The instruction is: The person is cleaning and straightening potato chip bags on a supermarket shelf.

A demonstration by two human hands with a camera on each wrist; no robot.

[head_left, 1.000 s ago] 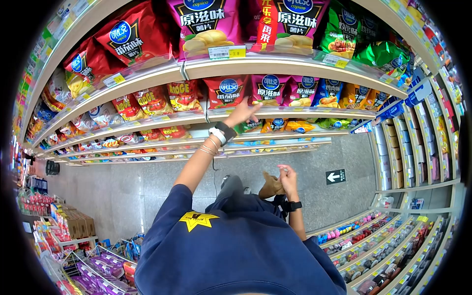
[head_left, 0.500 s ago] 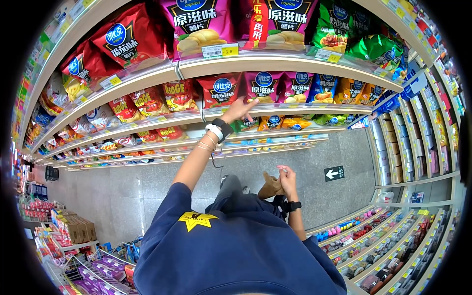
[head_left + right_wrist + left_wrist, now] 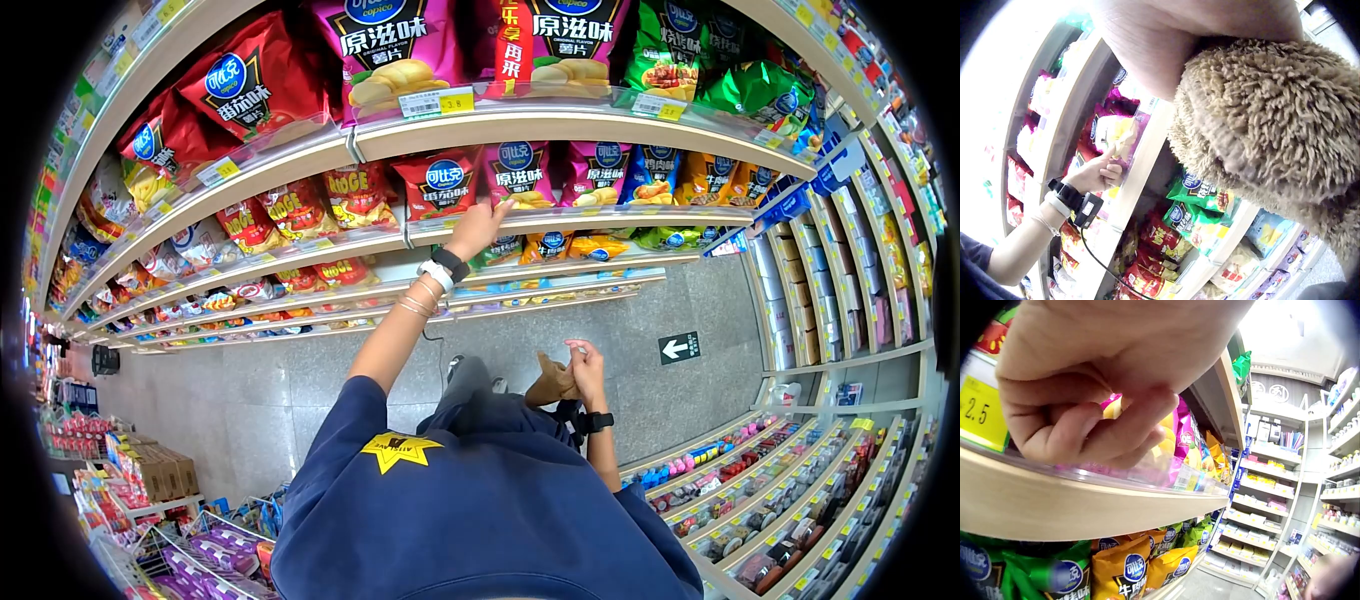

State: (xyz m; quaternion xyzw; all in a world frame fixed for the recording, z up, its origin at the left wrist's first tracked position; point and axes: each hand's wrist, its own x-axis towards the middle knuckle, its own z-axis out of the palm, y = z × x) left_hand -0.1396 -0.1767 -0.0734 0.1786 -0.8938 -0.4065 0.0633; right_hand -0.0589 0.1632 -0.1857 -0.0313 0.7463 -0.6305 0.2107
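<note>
In the head view, my left hand (image 3: 478, 228) reaches to the middle shelf and pinches the lower edge of a pink chip bag (image 3: 520, 178), beside a red one (image 3: 440, 185). The left wrist view shows this hand (image 3: 1097, 394) with curled fingers before pink packaging; the exact grip is partly hidden. From the right wrist view, the left hand (image 3: 1094, 175) has its index finger against the bag. My right hand (image 3: 588, 372), low by the body, holds a brown plush item (image 3: 550, 382), whose shaggy pile (image 3: 1272, 119) fills much of the right wrist view.
Larger chip bags (image 3: 400, 60) stand on the shelf above, over a protruding shelf edge (image 3: 500, 135). Orange bags (image 3: 598, 246) lie on the shelf below. Another shelf unit (image 3: 780, 480) stands at the right, and a wire rack (image 3: 200, 550) at the lower left. Grey floor (image 3: 650, 400) lies between.
The pink bag at my left hand has shifted left, away from the neighbouring pink bag. My left fingers have drawn in at its lower edge. The right hand keeps the plush item in place.
</note>
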